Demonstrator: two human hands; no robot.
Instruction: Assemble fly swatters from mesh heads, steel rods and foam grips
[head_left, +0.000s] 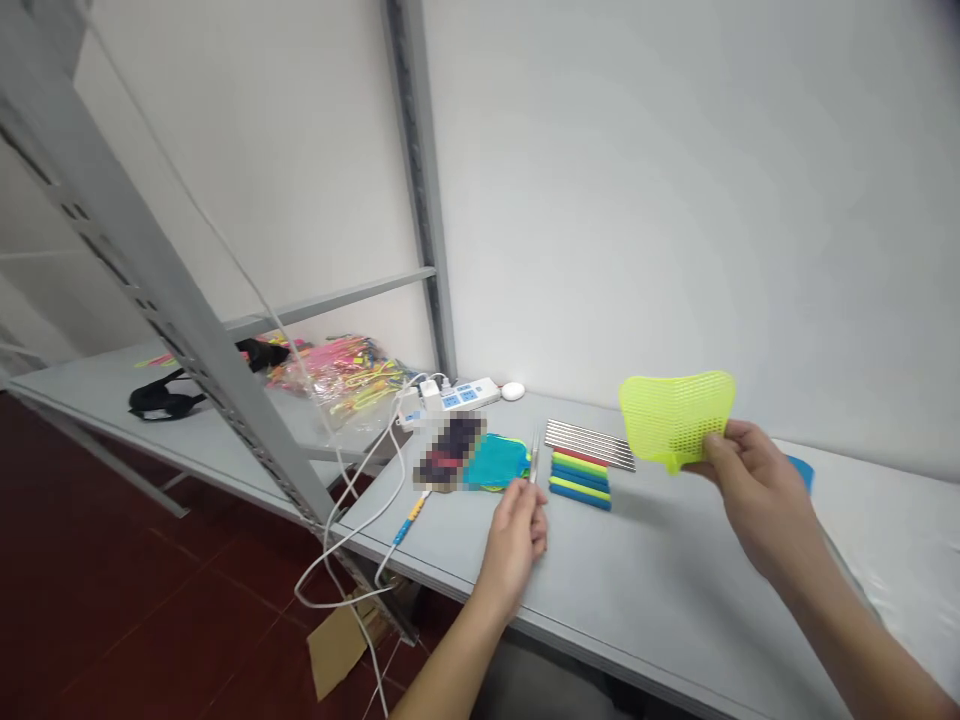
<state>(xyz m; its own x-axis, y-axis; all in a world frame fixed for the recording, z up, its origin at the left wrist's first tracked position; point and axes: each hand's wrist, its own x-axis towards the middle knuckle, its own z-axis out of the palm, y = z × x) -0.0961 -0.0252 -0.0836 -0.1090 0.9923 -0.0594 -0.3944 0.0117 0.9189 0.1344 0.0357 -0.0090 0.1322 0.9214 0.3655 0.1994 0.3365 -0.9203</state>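
Observation:
My right hand (750, 480) pinches a neon-yellow fly swatter head (667, 412) by its lower edge, holding it up above the table. Closed around the lower end of a slim silver metal rod (535, 455), my left hand (516, 530) is at the table's front half. The rod's exact tip shape is hard to make out. Just left of it lies a stack of teal swatter heads (497, 460) with yellow edges showing. To its right are several yellow and blue handle tubes (580, 482), side by side. Behind these, a row of silver rods (589, 443) lies flat.
A white power strip (469, 395) and a round white object (513, 391) sit against the wall. White cables (360, 545) loop over the table edge. A metal post (172, 300) stands at left. Beyond it are plastic-bagged colourful pieces (337, 375). A blue item (801, 470) lies behind my right wrist.

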